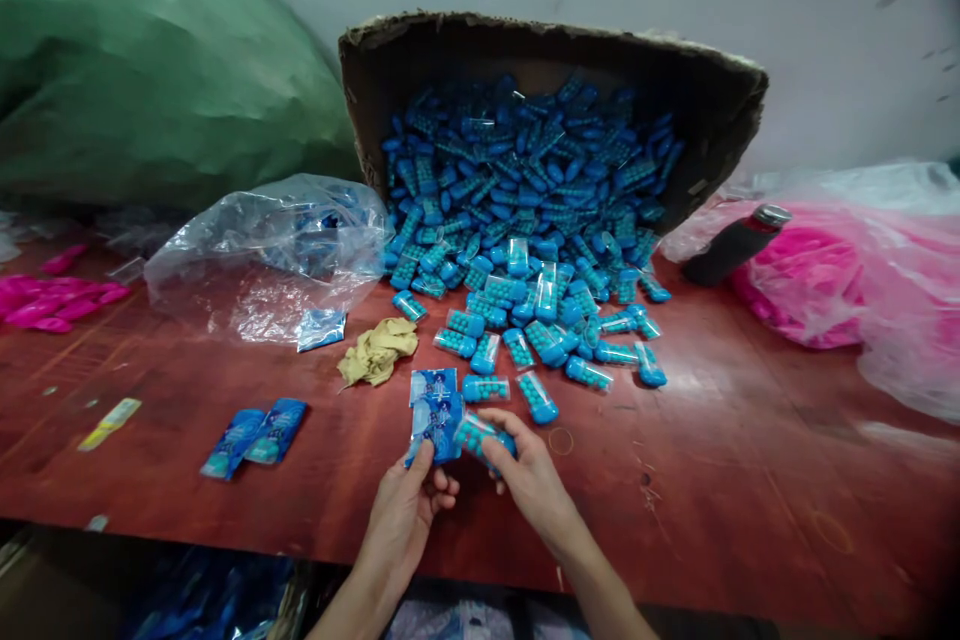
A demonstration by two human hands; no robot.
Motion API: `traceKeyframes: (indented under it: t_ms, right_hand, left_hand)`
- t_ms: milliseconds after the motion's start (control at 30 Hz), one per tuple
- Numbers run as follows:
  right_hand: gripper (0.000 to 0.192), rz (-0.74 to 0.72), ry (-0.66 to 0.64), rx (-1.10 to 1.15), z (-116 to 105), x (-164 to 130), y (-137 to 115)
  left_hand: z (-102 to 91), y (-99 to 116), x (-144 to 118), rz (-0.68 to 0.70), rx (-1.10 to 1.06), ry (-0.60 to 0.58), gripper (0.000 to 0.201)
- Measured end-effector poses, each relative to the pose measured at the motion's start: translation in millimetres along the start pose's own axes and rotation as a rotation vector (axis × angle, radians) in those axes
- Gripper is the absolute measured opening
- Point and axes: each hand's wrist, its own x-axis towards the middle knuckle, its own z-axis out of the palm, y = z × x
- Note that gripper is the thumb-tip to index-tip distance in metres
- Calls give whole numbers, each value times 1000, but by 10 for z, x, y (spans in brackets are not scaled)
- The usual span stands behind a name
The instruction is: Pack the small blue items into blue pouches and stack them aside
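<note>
Blue packet [437,425] before spilled capsule pile [525,220]

1. Two forearms come into view from the bottom edge; both are bare as far as the frame shows, with no sleeve.
2. Left hand [405,510]: no glove, no ring, no watch or band at the wrist.
3. Right hand [532,480]: likewise ungloved, with no jewellery or strap visible.
4. Fingernails short and unpainted where visible; finer detail too small to tell.
</note>
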Motion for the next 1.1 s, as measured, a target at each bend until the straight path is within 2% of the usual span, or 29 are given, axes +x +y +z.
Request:
traceKeyframes:
  t_ms: [200,367,467,533,633,700,967,1100]
  right_hand:
    - [29,-74,-22,-32,45,-85,10]
    - [28,-35,-35,-38,1,-87,-38]
    - [27,30,-85,-8,3,-81,-57]
    - [27,16,-108,-29,14,-87,-71]
    - [27,-143,-78,-129,30,-105,-98]
    - [26,-198,-64,-161,36,-110,-107]
    - [24,-73,-50,-32,91,-105,-5]
    - [24,-157,8,-82,109,-137,-20]
  left_hand:
    - [3,27,-2,15,17,-4,31]
    - [-48,35,22,73,60,-36,27]
    - [-58,44,44,108,83,-58,26]
    - [-53,61,47,115,104,-72,24]
    - [-40,101,34,127,120,-71,24]
    - [-36,127,24,136,117,-60,24]
    - [-86,158,49,174,177,-56,23]
    - [-97,164,64,173,186,-80,24]
